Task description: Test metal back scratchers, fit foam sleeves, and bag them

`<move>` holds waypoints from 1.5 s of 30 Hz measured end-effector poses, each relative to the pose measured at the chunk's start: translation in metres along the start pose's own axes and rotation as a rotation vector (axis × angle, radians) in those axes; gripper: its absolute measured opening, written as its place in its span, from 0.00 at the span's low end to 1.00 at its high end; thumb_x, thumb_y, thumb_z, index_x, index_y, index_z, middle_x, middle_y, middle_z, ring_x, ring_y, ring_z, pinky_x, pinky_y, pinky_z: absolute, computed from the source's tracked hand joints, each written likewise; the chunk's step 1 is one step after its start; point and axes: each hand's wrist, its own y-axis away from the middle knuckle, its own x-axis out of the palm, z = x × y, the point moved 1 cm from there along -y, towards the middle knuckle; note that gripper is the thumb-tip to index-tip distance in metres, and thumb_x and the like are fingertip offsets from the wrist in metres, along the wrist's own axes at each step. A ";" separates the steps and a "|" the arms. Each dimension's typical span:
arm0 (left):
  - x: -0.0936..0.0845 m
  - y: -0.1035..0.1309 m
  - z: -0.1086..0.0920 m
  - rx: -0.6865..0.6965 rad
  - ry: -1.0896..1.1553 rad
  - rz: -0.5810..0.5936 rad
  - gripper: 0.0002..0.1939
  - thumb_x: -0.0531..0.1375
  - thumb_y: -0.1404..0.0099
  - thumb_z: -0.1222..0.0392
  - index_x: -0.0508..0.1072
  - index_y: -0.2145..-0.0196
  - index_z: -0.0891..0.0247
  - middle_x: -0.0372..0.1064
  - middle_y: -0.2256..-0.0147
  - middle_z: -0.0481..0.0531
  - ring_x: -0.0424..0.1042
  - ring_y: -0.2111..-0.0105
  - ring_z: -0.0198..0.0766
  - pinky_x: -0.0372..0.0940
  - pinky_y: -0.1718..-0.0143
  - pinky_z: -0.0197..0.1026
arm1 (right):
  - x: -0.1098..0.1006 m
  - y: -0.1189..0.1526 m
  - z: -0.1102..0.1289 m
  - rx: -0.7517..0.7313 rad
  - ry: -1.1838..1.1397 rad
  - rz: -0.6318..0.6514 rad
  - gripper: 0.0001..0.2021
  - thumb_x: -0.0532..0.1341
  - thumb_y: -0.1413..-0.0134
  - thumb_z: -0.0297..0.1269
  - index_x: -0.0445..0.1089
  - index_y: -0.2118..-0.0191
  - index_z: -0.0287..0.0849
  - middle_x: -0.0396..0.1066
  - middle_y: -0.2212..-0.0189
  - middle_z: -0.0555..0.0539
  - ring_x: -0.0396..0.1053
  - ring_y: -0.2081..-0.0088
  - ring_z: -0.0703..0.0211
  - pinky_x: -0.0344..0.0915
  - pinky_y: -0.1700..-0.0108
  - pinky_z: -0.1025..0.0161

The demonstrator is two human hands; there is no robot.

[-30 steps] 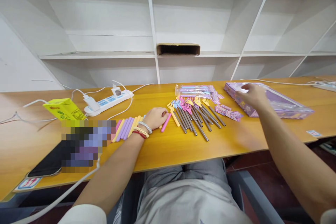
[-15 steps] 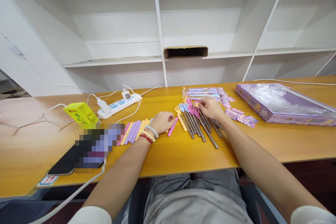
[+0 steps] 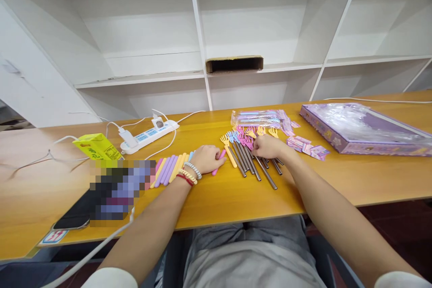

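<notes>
My left hand, with beaded bracelets at the wrist, is closed around a pink plastic handle just above the table. Left of it lies a row of pink, yellow, purple and blue handles, partly covered by my hand. My right hand is closed over a pile of back scratchers with hand-shaped heads and metal rods. Its fingertips pinch a back scratcher near a pink head; the exact grip is partly hidden. Between my hands a yellow back scratcher has its handle on.
Behind the pile lie bagged back scratchers and printed cards. A purple box with clear plastic bags is at right. At left are a power strip, a yellow carton, a phone and a white cable.
My right hand has shifted from a yellow head toward the pink head, uncovering yellow heads behind it. My left fingers have closed over the pink handle. The view has shifted slightly.
</notes>
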 end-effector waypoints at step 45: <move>-0.006 0.000 0.002 0.107 0.281 -0.262 0.10 0.56 0.39 0.54 0.69 0.65 0.64 0.68 0.68 0.51 0.65 0.68 0.36 0.60 0.64 0.39 | -0.002 -0.006 0.008 0.131 -1.599 -0.430 0.06 0.59 0.60 0.35 0.63 0.74 0.39 0.71 0.83 0.47 0.63 0.87 0.67 0.45 0.88 0.73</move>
